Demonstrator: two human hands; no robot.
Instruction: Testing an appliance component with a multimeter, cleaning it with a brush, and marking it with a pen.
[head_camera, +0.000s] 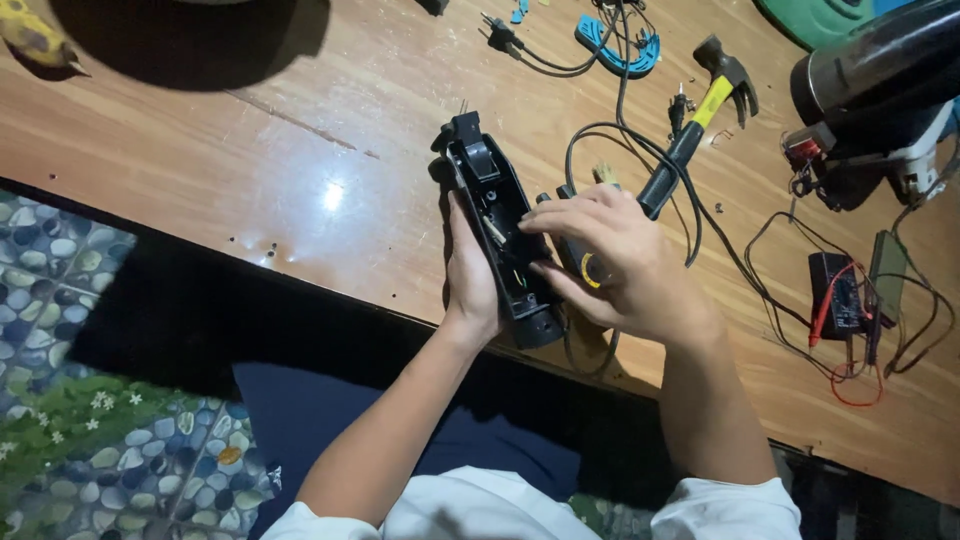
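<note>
1. Bench (250, 170): bare wood, brown, glossy; a lamp glare sits left of centre and a long scratch runs across the grain. A dark shadow falls on its far left part.
2. Floor (70, 300) beyond the near edge: pebble-pattern covering in blue and grey, with a green patch bearing small white flowers.
3. Left hand (470, 280) cups a black opened casing (495, 225) from beneath, gripping it along its side. The casing lies on the bench near the front edge, its open side up, with small parts and wires showing inside.
4. Right hand (610, 265) is curled over a dark tool with a yellow ring (588, 268), fingertips touching the casing's right edge. Most of that tool is hidden under the palm; its kind cannot be told.
5. Just behind the right hand: a hammer (700, 120) with black-and-yellow handle, crossed by looping black cables (600, 150).
6. Far side: a blue plastic piece (615, 45) and a black plug (500, 35).
7. Right end: a small black meter (835, 290) with red and black leads, and a large dark appliance (880, 80), cut off by the frame.
8. Top-left corner: a yellowish object (30, 40), partly cut off, unclear.
</note>
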